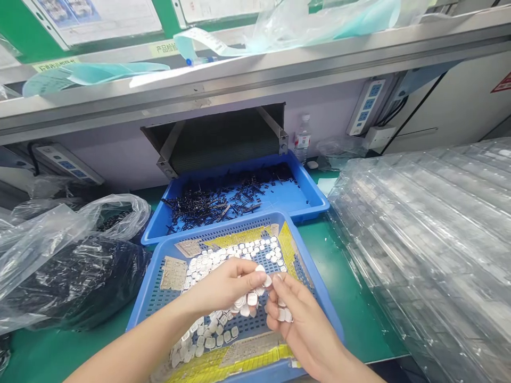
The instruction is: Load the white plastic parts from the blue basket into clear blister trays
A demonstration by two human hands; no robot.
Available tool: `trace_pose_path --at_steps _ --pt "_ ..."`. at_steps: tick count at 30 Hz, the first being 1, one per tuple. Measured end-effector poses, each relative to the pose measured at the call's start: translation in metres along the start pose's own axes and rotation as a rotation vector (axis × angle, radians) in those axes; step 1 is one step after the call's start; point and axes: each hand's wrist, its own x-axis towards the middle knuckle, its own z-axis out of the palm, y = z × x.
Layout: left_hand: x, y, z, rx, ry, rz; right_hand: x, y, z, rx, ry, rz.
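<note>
Above a blue perforated basket [315,276] both my hands come close together. My left hand [235,282] is closed, pinching small white rounded-square pieces [260,270] between thumb and forefinger, with more bunched under its fingers. Curled fingers of my right hand [297,314] hold a few white pieces [284,315] against the palm, while its thumb and forefinger tips meet near the pieces in my left hand. Many like pieces [207,263] lie spread over the basket floor, some in rows at the far side and some heaped at the near left.
Behind the basket stands a blue tray [315,199] with black plastic bits [211,205], below a conveyor opening [227,135]. Clear bags of black parts [80,271] sit left; stacked clear plastic trays [431,223] rise at right. A bottle [302,139] stands behind.
</note>
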Motion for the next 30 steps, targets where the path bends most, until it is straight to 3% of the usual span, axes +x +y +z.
trace_pose_path --at_steps 7,13,18,24,30 --pt "-0.003 -0.001 0.006 -0.046 -0.168 0.015 -0.003 0.003 0.002 -0.120 -0.091 -0.069" --pt "-0.003 0.004 0.005 -0.134 -0.042 -0.050 -0.004 -0.004 -0.006 0.146 0.042 -0.092" --pt "-0.002 0.002 0.006 -0.124 0.043 0.048 -0.005 -0.004 -0.003 -0.067 -0.019 -0.094" --pt "-0.002 0.003 0.014 -0.055 0.110 0.087 0.003 0.007 -0.002 -0.541 -0.030 -0.186" --pt "-0.001 -0.004 0.022 -0.137 0.105 0.208 0.004 0.009 0.000 -0.611 -0.018 -0.328"
